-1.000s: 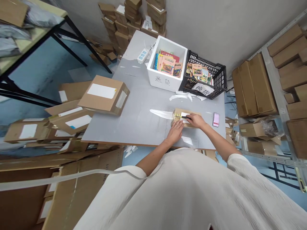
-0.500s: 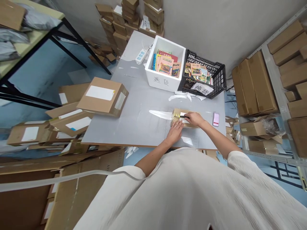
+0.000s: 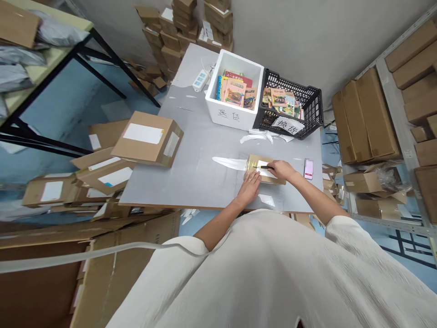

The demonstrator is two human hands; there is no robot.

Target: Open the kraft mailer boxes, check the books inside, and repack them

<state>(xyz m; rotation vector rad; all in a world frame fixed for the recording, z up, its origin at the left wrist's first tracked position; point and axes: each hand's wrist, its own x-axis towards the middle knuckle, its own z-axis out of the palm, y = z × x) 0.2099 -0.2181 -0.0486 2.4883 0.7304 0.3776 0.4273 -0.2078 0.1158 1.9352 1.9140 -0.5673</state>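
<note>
1 small taped box [image 3: 268,179] sits nr the bench's [image 3: 191,175] front edge, R of ctr. L hand [image 3: 250,185] lies flat on the box's L end, fingers out straight; R hand [image 3: 281,170] is clamped on a black cutter [image 3: 266,167], tip over the box top. Phone [image 3: 308,169] nr R edge; white tub [image 3: 228,114] & black crate [image 3: 313,111] toward back R corner.

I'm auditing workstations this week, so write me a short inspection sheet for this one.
Surface: grey table with pale marks.
Job's things: small taped carton; black-handled tool over it, contact unclear.
Clutter: white scraps, phone; books in white box and black crate.
Hands: left hand touches the carton; right hand grips the tool.
Cables: power strip; pale cable at lower left.
Surroundings: stacked boxes beyond the table, shelving at right.
</note>
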